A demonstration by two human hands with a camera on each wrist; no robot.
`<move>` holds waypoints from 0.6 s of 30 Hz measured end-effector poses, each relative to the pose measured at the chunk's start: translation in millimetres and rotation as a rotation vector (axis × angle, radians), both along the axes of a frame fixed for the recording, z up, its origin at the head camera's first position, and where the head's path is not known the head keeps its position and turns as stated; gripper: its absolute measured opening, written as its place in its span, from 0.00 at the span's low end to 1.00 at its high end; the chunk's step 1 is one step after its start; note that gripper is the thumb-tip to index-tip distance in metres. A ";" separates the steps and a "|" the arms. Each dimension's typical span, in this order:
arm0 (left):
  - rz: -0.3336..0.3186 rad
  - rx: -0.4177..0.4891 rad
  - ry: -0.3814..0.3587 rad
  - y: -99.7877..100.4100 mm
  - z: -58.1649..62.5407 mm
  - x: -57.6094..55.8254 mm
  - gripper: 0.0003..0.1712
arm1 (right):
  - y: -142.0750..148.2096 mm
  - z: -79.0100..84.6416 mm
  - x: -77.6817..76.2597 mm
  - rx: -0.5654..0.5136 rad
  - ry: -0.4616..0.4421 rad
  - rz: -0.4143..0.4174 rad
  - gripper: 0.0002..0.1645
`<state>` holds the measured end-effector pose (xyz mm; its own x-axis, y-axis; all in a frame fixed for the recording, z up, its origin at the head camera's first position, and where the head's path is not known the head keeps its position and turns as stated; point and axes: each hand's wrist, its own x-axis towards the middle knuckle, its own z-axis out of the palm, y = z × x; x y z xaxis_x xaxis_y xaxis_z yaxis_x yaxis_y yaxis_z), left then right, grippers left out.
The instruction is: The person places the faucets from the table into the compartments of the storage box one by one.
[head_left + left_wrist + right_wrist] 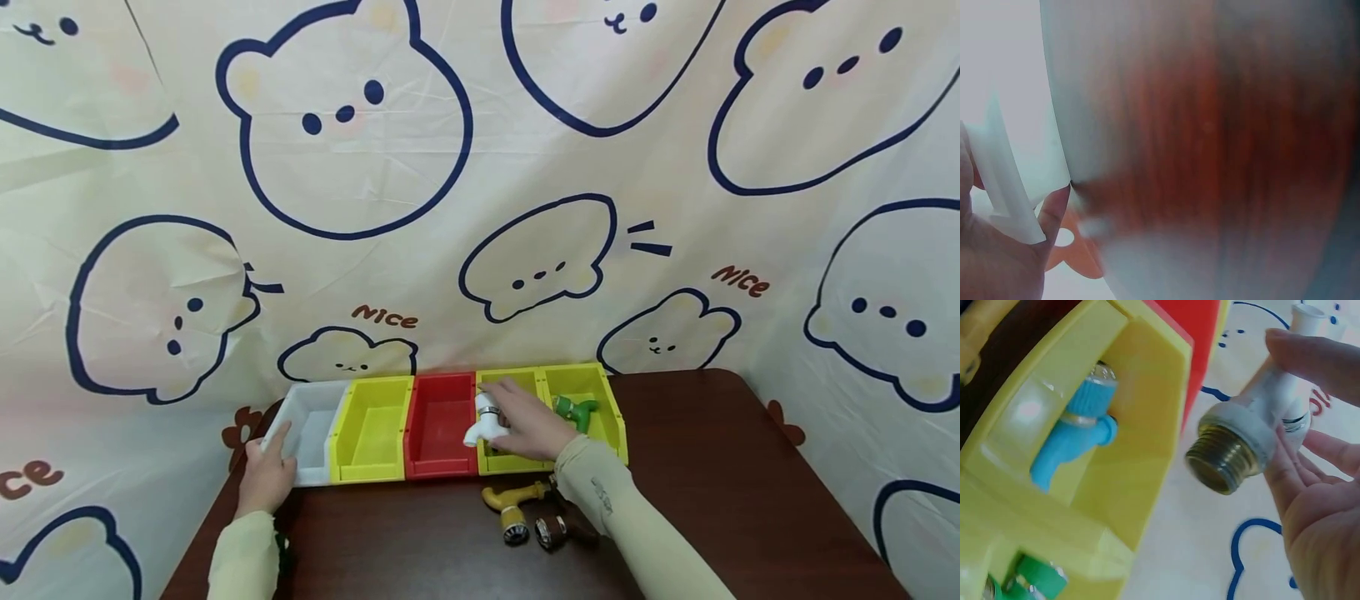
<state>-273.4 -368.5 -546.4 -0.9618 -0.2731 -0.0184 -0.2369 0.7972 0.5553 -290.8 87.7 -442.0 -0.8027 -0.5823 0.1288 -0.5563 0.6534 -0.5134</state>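
My right hand [528,421] grips a white faucet [487,421] above the fourth bin, a yellow one [510,381]. In the right wrist view the faucet's threaded brass end [1216,462] sticks out from the fingers. A blue faucet [1079,425] lies inside that yellow bin, mostly hidden by the hand in the head view. At the far left, my left hand [266,475] holds the side wall of the white bin [311,477], with thumb and fingers on either side of it in the left wrist view.
A green faucet [577,412] lies in the rightmost yellow bin [615,433]. Between white and fourth bins stand another yellow bin [372,429] and a red bin [442,425]. On the brown table [390,542], a yellow faucet [513,508] and a brown faucet [551,532] lie near the right forearm.
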 end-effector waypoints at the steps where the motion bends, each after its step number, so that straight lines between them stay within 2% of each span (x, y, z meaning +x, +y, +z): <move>1: -0.003 0.000 -0.003 -0.3 0.8 0.5 0.40 | -4.6 -2.0 -2.6 -0.004 -0.002 0.002 0.49; 9: 0.016 0.008 -0.005 1.3 -0.8 1.3 0.40 | -30.2 -20.1 -16.7 0.030 0.038 0.001 0.48; 14: 0.015 -0.002 -0.001 -0.3 -0.6 0.2 0.40 | -41.6 -25.0 -23.7 0.058 0.039 -0.016 0.50; 18: 0.015 -0.001 -0.005 0.8 1.3 0.9 0.40 | -50.7 -27.9 -28.9 0.071 0.060 -0.027 0.46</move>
